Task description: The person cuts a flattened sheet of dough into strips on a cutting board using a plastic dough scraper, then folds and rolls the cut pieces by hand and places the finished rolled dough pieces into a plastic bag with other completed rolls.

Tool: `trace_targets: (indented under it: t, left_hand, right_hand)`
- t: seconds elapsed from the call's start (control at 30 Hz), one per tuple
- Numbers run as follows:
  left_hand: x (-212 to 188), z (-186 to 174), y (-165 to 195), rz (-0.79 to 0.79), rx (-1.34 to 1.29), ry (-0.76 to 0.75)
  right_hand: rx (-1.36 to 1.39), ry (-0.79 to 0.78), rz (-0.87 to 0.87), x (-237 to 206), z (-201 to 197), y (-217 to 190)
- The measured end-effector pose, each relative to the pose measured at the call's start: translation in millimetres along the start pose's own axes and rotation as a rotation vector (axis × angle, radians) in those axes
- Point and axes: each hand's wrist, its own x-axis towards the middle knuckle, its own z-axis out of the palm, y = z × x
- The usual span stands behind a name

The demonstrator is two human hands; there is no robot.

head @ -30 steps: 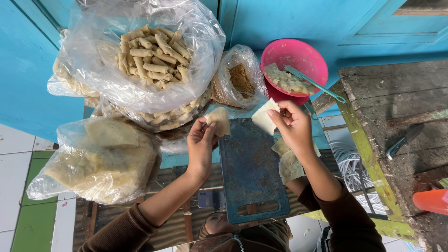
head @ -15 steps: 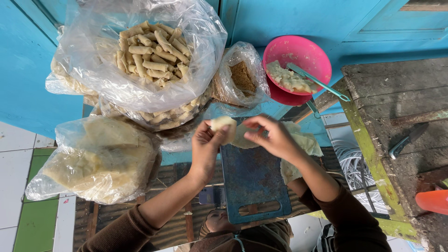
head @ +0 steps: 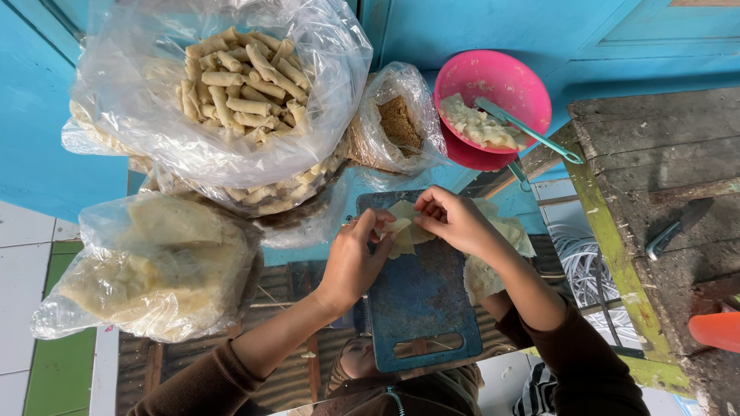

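Fingers of both hands pinch a pale wrapper (head: 401,229) at the far end of a blue board (head: 420,296), holding it just above the surface. Left hand (head: 356,258) grips the sheet's near-left edge, thumb and fingertips closed on it; right hand (head: 455,219) comes from the far right, fingers curled over the top edge. The wrapper lies between the two hands, its long axis running roughly left to right across the board, and both hands touch it, neither nearer than the other. More pale wrappers (head: 493,254) are stacked just right of the board, partly under the right forearm. Beyond, a pink bowl (head: 493,81) holds filling and a green spoon (head: 528,127). Left of it sit a small bag of brown crumbs (head: 397,119), a large bag of finished rolls (head: 239,77) and, nearer, a bag of pale sheets (head: 154,262).
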Motion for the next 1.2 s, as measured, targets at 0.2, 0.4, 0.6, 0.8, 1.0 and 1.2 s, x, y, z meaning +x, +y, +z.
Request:
trace_targets:
  t: [0.2,0.4,0.6,0.8,1.0,1.2]
  left_hand:
    - [2,0,3,0.011,-0.309,-0.007]
    - [2,3,-2,-0.082,-0.483,0.065]
    - [-4,-5,7,0.008,0.094,0.013]
    - [0,-9,9,0.178,0.399,0.016]
    - [-1,-10,6,0.185,0.421,0.032]
    - [1,-12,4,0.170,0.456,0.034]
  right_hand:
    - [-0.048,-0.115,-0.148,-4,6,0]
    - [0.444,-0.185,-0.055,-3,7,3]
    - [0.153,-0.053,0.149,-9,2,-16]
    - [-0.132,0.056,0.095,-10,12,-32]
    - [-0.219,0.136,-0.105,-8,17,-22]
    - [-0.264,0.156,-0.115,-8,22,-14]
